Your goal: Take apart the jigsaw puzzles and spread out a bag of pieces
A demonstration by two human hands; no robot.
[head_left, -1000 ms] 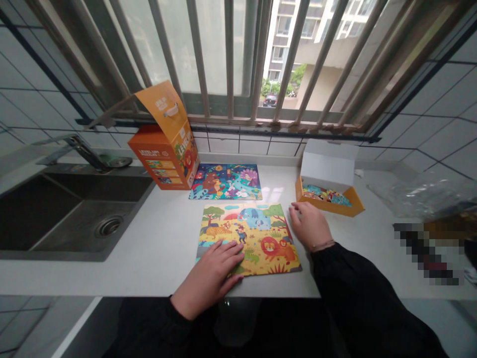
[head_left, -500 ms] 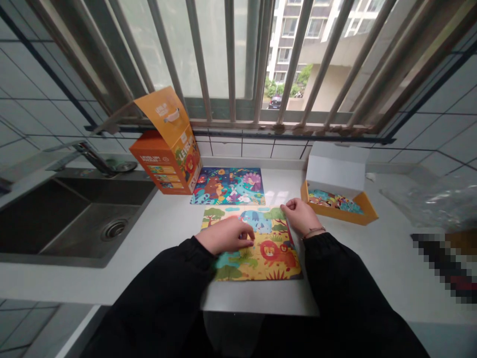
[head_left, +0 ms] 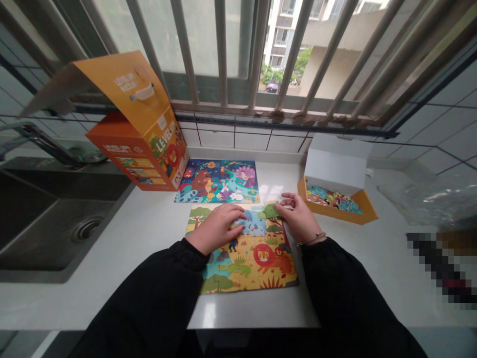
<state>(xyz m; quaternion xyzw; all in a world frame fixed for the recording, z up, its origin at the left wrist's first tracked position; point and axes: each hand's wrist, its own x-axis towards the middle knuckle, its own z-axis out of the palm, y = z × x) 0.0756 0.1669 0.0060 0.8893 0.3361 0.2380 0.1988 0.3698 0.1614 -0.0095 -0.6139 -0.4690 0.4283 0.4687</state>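
Observation:
A jigsaw puzzle of savanna animals [head_left: 246, 253], with lions and a crocodile, lies flat on the white counter in front of me. My left hand [head_left: 219, 226] rests over its upper left part, fingers apart, covering some of the picture. At the top right corner, my right hand [head_left: 296, 214] pinches a puzzle piece [head_left: 271, 210] with a green treetop between thumb and index finger; the piece looks slightly raised. Just behind lies a second puzzle, a dark blue forest scene [head_left: 219, 181], which neither hand touches.
An orange puzzle box [head_left: 149, 144] with its lid up stands at the back left, beside a sink [head_left: 89, 214] and faucet [head_left: 48, 144]. An open yellow box [head_left: 335, 211] of loose pieces sits at right. Clear plastic wrapping [head_left: 428, 199] lies farther right, below the barred window.
My left hand has shifted up and left, its fingers now spread. My right hand has drawn the corner piece slightly up and left. The view has tilted and moved closer.

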